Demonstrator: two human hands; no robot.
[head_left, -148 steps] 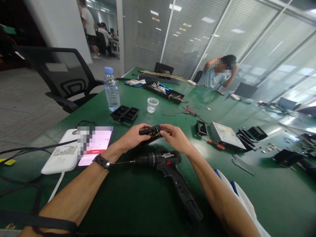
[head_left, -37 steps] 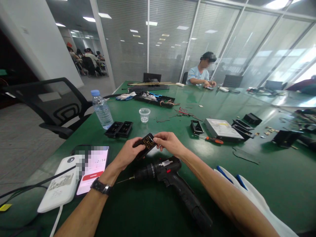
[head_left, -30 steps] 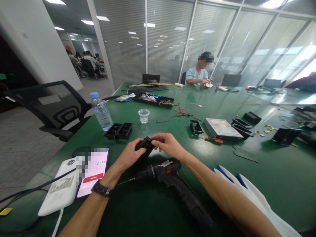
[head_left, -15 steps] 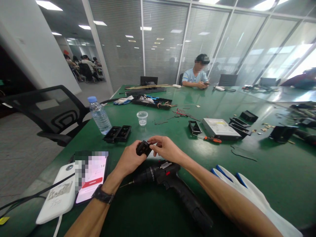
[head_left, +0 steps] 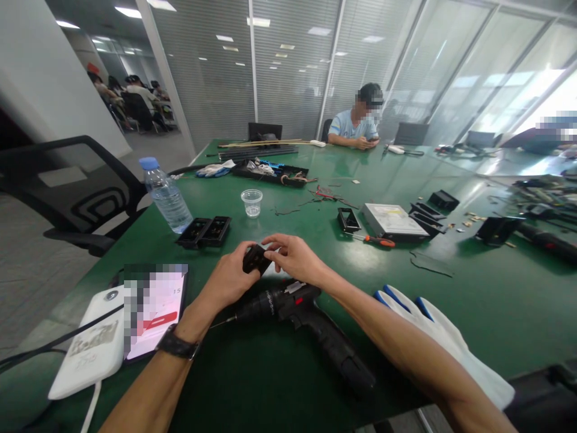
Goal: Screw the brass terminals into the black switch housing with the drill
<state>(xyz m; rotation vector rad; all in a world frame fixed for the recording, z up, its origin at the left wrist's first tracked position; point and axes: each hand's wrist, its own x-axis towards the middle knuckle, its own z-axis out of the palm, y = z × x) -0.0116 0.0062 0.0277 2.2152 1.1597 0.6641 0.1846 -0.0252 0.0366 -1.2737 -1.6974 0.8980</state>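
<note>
My left hand (head_left: 228,281) and my right hand (head_left: 293,260) both grip a small black plastic part (head_left: 255,258) just above the green table (head_left: 473,300). The left fingers hold its left end and the right fingers pinch its right side. A black cordless drill (head_left: 306,322) lies on the table right under my hands, its bit pointing left toward my left wrist. A black watch sits on that wrist.
A phone (head_left: 151,310) and a white power bank (head_left: 90,349) lie at the left, a water bottle (head_left: 166,195), black twin tray (head_left: 205,231) and clear cup (head_left: 251,202) beyond. White gloves (head_left: 444,343) lie at the right, near a metal box (head_left: 391,219) and orange screwdriver (head_left: 374,240). A person sits across.
I have turned the black part in my fingers; its face with the gold contacts no longer shows. The view has drifted right and tilted up a little.
</note>
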